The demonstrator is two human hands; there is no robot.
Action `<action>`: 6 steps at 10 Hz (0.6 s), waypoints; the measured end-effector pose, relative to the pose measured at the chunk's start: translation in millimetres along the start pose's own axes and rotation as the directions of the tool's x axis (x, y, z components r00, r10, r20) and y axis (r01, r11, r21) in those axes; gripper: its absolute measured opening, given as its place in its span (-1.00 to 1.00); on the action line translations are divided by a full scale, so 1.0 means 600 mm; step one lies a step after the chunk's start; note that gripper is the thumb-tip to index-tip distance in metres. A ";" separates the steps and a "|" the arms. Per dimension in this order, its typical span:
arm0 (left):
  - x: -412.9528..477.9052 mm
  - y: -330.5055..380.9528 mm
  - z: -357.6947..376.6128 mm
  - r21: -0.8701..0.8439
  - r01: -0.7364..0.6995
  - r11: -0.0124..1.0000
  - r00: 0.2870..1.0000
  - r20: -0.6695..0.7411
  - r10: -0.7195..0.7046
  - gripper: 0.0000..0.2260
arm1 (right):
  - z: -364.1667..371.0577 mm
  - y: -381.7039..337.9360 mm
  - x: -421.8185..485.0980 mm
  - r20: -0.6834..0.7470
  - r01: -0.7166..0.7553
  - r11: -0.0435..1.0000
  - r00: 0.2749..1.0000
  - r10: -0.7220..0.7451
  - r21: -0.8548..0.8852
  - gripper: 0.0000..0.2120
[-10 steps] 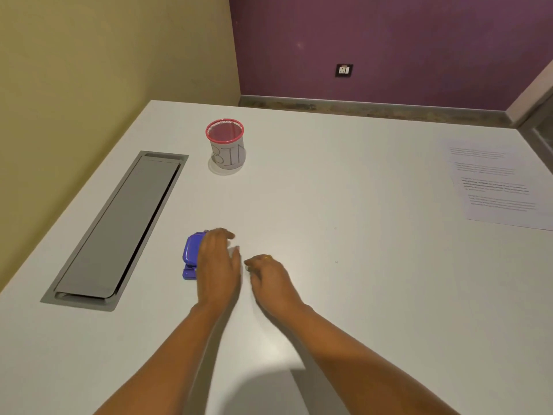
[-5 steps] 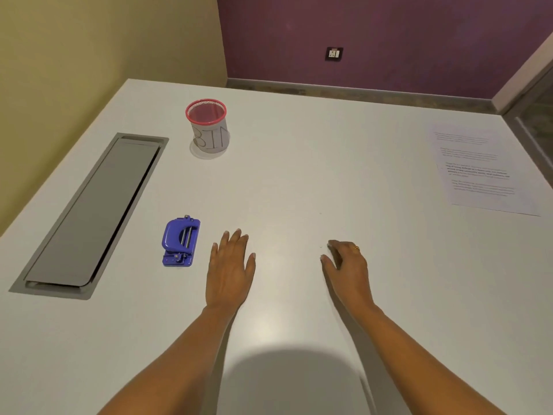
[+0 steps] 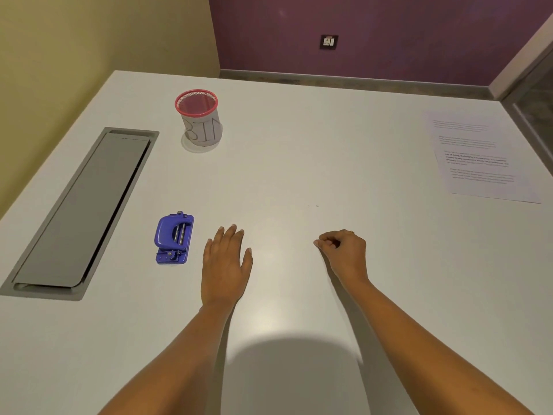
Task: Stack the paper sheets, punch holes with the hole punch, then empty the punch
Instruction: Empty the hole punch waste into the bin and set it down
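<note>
My left hand (image 3: 225, 266) lies flat and open, right hand (image 3: 344, 250) curled empty, on the white worktop (image 3: 299, 163); purple wall (image 3: 389, 31) at upper frame.

I see a wide white surface (image 3: 299, 163) filling most of my view. Set into it along the left side is a long grey metal hatch with a closed flap (image 3: 80, 211). Behind the surface a dull yellow wall (image 3: 89, 40) meets a dark purple wall (image 3: 389, 31) at a corner, and a small black-framed wall socket (image 3: 328, 41) sits on the purple one. A grey skirting strip (image 3: 359, 80) runs along the foot of that wall. At the far right I see a grey frame edge (image 3: 532, 94).
</note>
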State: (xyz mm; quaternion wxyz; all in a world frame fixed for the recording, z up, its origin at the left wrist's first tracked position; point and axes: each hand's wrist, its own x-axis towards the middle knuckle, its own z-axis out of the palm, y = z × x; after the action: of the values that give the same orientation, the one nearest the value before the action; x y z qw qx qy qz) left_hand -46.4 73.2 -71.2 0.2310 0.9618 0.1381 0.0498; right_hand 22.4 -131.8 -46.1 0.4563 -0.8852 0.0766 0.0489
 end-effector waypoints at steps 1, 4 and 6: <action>0.000 0.001 -0.001 0.004 -0.002 1.000 1.000 -0.004 0.002 -0.63 | 0.002 -0.006 0.006 0.010 -0.007 1.000 1.000 0.007 -0.007 -0.95; -0.001 0.005 -0.003 0.009 0.002 1.000 1.000 0.000 -0.002 -0.64 | 0.019 -0.014 0.015 0.120 0.097 0.948 0.991 -0.063 -0.304 -0.79; -0.001 0.004 -0.004 0.019 0.005 1.000 1.000 0.005 -0.005 -0.64 | 0.000 -0.038 0.056 0.070 -0.176 0.981 0.983 0.170 0.087 -0.89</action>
State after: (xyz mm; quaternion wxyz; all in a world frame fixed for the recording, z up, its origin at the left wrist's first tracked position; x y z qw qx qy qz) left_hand -46.6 72.0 -67.7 0.2222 0.9637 0.1405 0.0455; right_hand 59.5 -121.9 -32.9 0.4932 -0.8510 0.1411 0.1122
